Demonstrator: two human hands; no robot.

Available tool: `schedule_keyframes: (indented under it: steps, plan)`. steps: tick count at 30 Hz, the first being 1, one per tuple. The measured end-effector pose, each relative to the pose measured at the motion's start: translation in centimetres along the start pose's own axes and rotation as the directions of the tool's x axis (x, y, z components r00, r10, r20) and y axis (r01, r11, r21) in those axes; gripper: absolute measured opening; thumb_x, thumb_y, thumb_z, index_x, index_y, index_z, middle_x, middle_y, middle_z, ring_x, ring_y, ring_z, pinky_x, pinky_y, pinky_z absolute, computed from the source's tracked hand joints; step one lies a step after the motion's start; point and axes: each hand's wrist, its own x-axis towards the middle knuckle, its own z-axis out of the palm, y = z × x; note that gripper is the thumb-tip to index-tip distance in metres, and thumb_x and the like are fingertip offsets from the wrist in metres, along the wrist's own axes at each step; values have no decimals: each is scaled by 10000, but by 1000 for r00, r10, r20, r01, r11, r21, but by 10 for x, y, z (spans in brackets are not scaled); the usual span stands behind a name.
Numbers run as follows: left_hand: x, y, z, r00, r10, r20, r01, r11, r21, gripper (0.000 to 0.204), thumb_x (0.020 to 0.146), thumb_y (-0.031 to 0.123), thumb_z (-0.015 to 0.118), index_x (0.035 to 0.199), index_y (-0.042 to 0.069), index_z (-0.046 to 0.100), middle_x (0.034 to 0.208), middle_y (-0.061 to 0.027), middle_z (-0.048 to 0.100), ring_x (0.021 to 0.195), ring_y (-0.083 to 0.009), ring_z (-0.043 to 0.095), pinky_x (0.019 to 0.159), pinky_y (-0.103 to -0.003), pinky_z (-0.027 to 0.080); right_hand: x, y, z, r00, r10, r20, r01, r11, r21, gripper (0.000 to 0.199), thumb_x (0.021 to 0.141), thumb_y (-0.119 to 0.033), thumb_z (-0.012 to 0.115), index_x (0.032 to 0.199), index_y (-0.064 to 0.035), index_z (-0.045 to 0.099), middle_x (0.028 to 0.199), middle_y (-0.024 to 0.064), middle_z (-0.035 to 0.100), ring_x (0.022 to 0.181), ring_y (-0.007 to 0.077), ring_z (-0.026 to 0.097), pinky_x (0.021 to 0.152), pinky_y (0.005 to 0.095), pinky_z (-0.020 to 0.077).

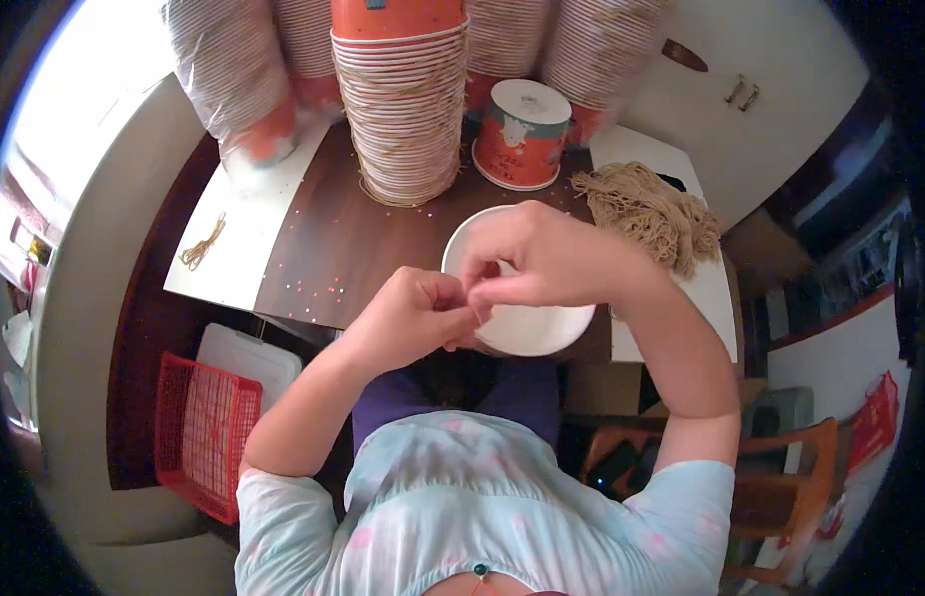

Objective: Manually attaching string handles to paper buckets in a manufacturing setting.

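- Left hand (411, 308): fingers curled tight, tips pinched together at the near rim of a white paper cup (527, 323). Whether something thin sits in the pinch, cannot tell, too small.
- Right hand (542, 253): arched over the cup's open mouth, fingers bent narrow, tips meeting the left hand's tips at the rim. It hides the upper part of the cup; it touches the cup's edge, but a full grip on it cannot be told.
- White paper cup: seen from above, mouth facing the camera, held at the near edge of the dark brown table (333, 238), above the person's lap.
- Pile of tan string pieces (653, 211): just right of the right hand, lying on a white sheet (716, 288) at the table's right side.
- Single orange-and-white cup (522, 134): upside down, just beyond the hands, near the string pile.
- Tall stack of nested cups (401, 109): centre back, tied round with string, orange cup on top. More stacks wrapped in clear plastic (234, 70) left and right of it, along the far edge.
- A few loose tan strings (202, 243) on a second white sheet (249, 228) at far left, well apart from the hands.
- Open room: bare tabletop between the big stack and the hands, speckled with small bits; the right side is crowded by the string pile.
- Red mesh basket (204, 432) on the floor, lower left, beside a white lid (246, 356).
- Orange wooden chair (780, 477) at lower right.
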Motion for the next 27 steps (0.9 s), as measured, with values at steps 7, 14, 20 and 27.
schedule_keyframes:
  steps: [7,14,20,27]
  plan:
    - [-8,-5,-6,992,43,119,-31,994,-104,206,904,138,568,991,-8,685,777,-25,652,679,-66,557,620,-210,465,-7,19,34,873,-125,-472,-83,915,-395,245,701,-164,724,888,-41,624,857,91,585,789,261,578,704,339,470]
    - [-7,-7,-6,999,-29,44,34,993,-114,239,927,164,531,983,-2,693,770,-22,645,666,-62,544,619,-202,452,-51,-8,52,843,-48,-536,-109,960,-258,198,721,-26,688,907,-53,624,848,89,616,816,271,605,730,349,475]
    - [-7,-14,-9,998,-40,49,55,933,-355,299,927,132,453,1088,-39,639,837,-79,654,671,-101,562,611,-207,444,-59,-4,51,890,123,-439,-212,964,-160,234,739,-134,674,950,-57,612,914,122,624,880,306,601,802,403,466]
    - [-13,-20,-13,982,189,-14,-176,882,-437,335,863,-10,529,1193,-55,555,902,-110,666,729,-132,611,675,-246,508,-41,17,49,959,242,-149,-231,969,89,514,714,-198,713,1166,-22,545,1137,167,578,1092,316,543,969,384,415]
